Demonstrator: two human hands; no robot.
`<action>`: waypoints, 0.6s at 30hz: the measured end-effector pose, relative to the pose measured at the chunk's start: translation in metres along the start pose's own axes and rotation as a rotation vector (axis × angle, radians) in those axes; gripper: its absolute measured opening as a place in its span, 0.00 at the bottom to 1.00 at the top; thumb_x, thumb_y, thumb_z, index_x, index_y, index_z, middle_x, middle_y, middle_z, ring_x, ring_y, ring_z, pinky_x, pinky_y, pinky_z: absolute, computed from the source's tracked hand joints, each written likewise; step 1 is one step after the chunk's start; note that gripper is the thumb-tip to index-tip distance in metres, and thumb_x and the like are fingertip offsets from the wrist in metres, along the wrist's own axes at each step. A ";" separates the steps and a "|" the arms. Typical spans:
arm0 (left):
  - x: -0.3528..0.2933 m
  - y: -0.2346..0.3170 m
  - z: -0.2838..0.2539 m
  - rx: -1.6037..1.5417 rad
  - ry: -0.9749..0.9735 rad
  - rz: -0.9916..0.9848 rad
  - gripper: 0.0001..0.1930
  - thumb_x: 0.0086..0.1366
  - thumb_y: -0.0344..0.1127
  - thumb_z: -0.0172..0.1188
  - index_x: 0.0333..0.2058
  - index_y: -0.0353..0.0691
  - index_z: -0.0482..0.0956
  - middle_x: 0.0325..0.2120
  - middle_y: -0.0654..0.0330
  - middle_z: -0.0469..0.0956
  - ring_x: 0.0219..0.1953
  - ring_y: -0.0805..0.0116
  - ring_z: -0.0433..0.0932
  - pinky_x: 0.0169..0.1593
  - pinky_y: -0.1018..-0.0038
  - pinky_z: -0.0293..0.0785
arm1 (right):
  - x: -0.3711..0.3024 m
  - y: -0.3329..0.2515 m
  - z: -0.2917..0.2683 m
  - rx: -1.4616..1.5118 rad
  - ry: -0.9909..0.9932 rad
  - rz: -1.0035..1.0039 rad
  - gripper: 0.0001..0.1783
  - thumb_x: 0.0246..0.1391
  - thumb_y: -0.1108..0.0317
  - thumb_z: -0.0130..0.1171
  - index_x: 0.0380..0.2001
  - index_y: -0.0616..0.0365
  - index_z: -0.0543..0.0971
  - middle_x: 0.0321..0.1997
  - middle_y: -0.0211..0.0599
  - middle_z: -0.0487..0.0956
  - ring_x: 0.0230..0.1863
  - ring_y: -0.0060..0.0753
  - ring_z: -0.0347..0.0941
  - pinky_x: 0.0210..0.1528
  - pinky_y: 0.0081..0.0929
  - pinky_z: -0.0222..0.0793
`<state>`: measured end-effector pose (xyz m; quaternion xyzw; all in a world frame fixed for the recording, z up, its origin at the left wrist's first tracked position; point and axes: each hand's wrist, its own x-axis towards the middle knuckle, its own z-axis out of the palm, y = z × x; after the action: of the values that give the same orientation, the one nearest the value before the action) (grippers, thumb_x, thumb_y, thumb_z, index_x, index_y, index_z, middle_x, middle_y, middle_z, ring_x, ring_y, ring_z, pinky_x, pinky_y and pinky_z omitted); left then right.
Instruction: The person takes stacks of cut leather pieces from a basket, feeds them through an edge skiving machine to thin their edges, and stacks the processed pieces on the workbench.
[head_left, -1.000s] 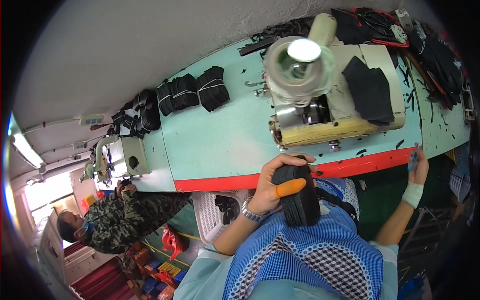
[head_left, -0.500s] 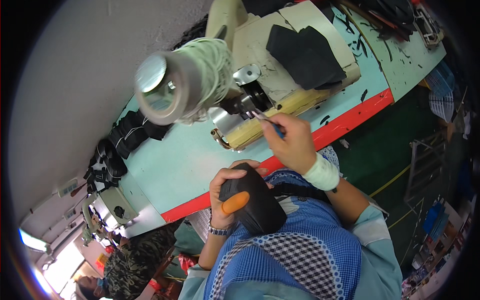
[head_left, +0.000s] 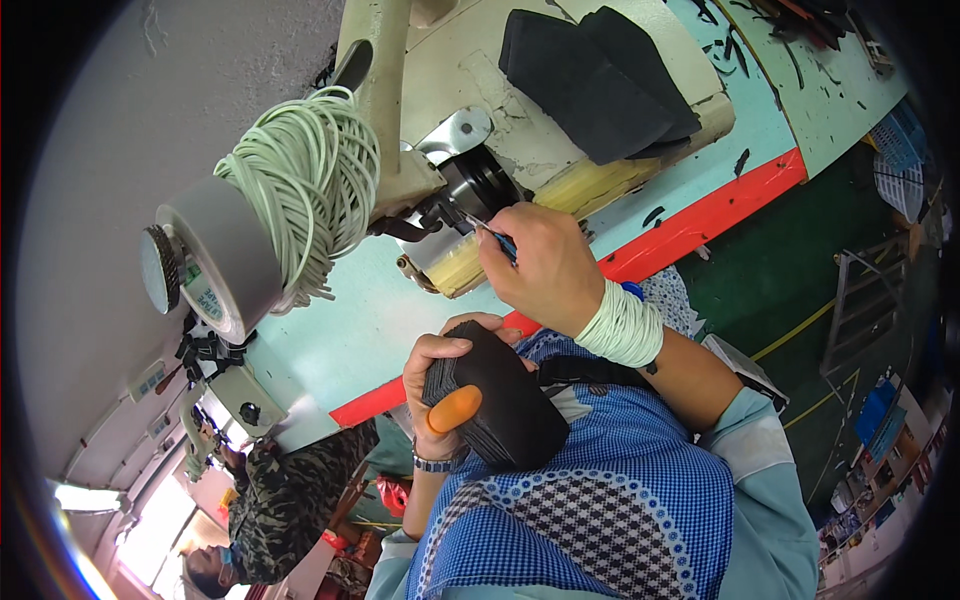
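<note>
My left hand is closed round a thick stack of black fabric pieces, held against my apron; an orange finger cot covers one fingertip. My right hand grips a small blue-handled tool with a slim metal tip; I cannot tell whether it is snips or tweezers. The tip reaches the dark metal working parts of a sewing machine. White cord is wound round my right wrist. On the machine's bed lie more flat black pieces.
Tape and a bundle of pale cord hang on the machine's arm at the left. Red tape edges the pale green table; black scraps lie at its right. Another person in camouflage sits at the lower left.
The view has shifted nearer the machine, so its tape and cord stand farther left. My right hand stays at the machine with the tool; my left keeps its hold on the stack.
</note>
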<state>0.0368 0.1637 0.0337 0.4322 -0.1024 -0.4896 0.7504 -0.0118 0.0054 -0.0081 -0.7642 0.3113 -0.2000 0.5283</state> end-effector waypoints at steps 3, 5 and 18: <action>0.000 0.000 -0.001 -0.003 -0.003 0.003 0.29 0.53 0.50 0.65 0.45 0.36 0.67 0.49 0.37 0.64 0.49 0.46 0.71 0.43 0.51 0.77 | -0.001 0.001 0.002 -0.031 0.015 -0.013 0.09 0.48 0.72 0.53 0.18 0.65 0.70 0.20 0.48 0.71 0.23 0.51 0.71 0.26 0.39 0.67; -0.001 0.000 0.000 -0.008 -0.010 0.004 0.29 0.53 0.50 0.65 0.45 0.36 0.67 0.49 0.37 0.64 0.49 0.46 0.71 0.43 0.51 0.77 | -0.001 0.002 0.004 -0.022 0.021 -0.015 0.09 0.48 0.72 0.53 0.18 0.65 0.70 0.20 0.48 0.71 0.23 0.51 0.71 0.26 0.39 0.67; 0.001 -0.002 0.008 0.041 0.008 -0.022 0.32 0.49 0.57 0.66 0.43 0.41 0.67 0.47 0.39 0.63 0.48 0.46 0.71 0.37 0.50 0.79 | -0.003 0.007 0.007 0.066 0.044 -0.092 0.04 0.46 0.75 0.54 0.22 0.65 0.73 0.19 0.44 0.71 0.22 0.47 0.70 0.24 0.36 0.65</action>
<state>0.0319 0.1583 0.0365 0.4507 -0.1047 -0.4938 0.7363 -0.0108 0.0105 -0.0169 -0.7553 0.2807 -0.2507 0.5366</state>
